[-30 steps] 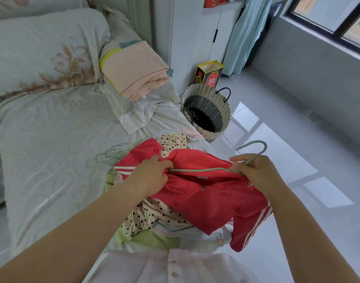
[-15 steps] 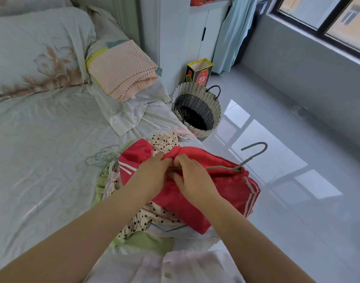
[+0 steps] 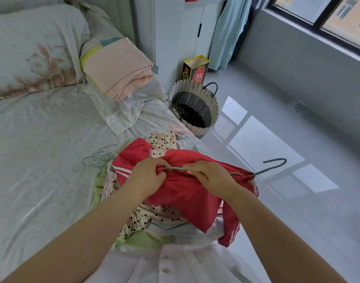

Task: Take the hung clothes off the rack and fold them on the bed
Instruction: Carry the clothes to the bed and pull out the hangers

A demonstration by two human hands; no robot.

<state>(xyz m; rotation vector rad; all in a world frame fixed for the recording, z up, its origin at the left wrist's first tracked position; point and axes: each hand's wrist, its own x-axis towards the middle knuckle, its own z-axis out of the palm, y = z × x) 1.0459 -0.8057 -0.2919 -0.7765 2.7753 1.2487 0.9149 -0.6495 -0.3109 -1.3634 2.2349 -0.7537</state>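
Note:
A red garment with white stripes (image 3: 187, 193) lies on top of a heap of clothes at the bed's near right edge, still on a green wire hanger (image 3: 274, 163) whose hook sticks out to the right over the floor. My left hand (image 3: 147, 176) grips the red cloth at the hanger's left end. My right hand (image 3: 210, 176) holds the hanger wire and cloth just to the right of it. Under the red garment are a cream polka-dot garment (image 3: 160, 147), a light green one (image 3: 142, 241) and a white one.
Several bare wire hangers (image 3: 99, 156) lie on the pale bed sheet (image 3: 42, 160) left of the heap. A pillow and a folded pink blanket (image 3: 117, 67) sit at the bed's head. A woven basket (image 3: 193, 107) stands on the floor beside the bed.
A second ago my right hand was at the hanger's hook end; it moved in beside my left hand, then slid slightly right along the wire. The garment bunched up between them.

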